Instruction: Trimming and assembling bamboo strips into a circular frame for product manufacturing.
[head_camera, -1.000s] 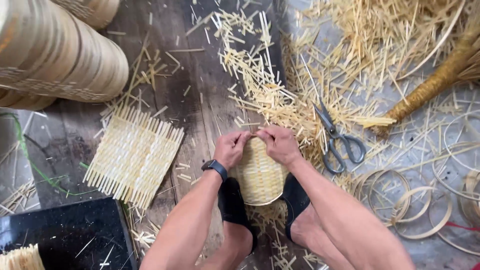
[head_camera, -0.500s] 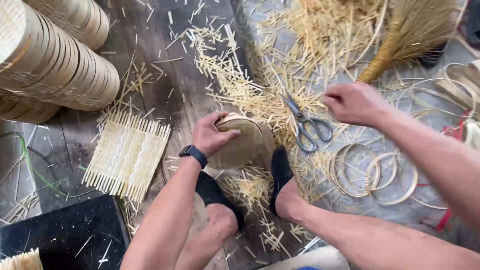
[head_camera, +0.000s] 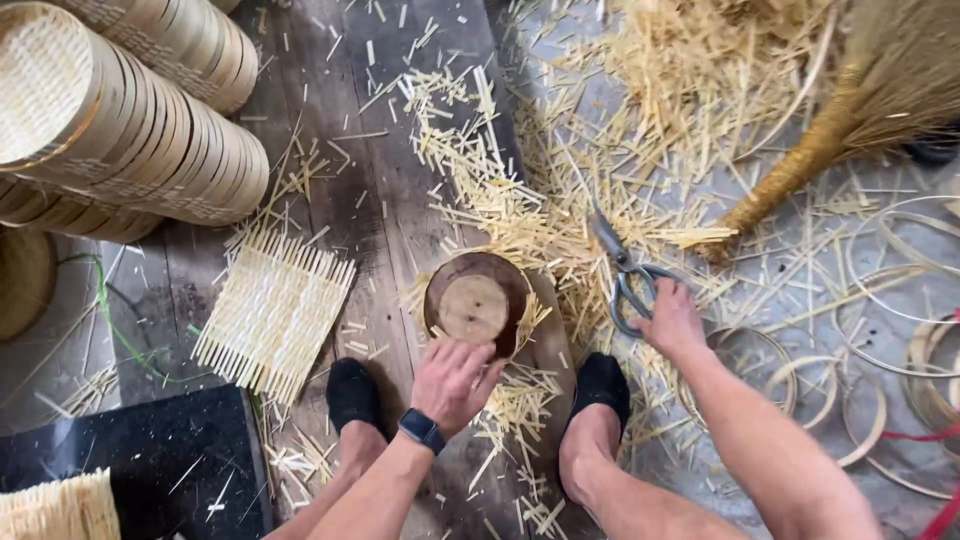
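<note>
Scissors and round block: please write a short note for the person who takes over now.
Left hand: fingers rest at the near edge of the round wooden block, open, gripping nothing.
Right hand: on the handles of the scissors, which lie on the floor.
Woven mat: flat, left of the block, untrimmed ends sticking out.
Done: stacks of finished baskets at far left.
Left: nothing is on the block; mat and hoops lie loose.

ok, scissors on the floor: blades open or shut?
Shut. The scissors lie flat on the floor, blades together in a single point; the right hand rests on the handle loops.
</note>
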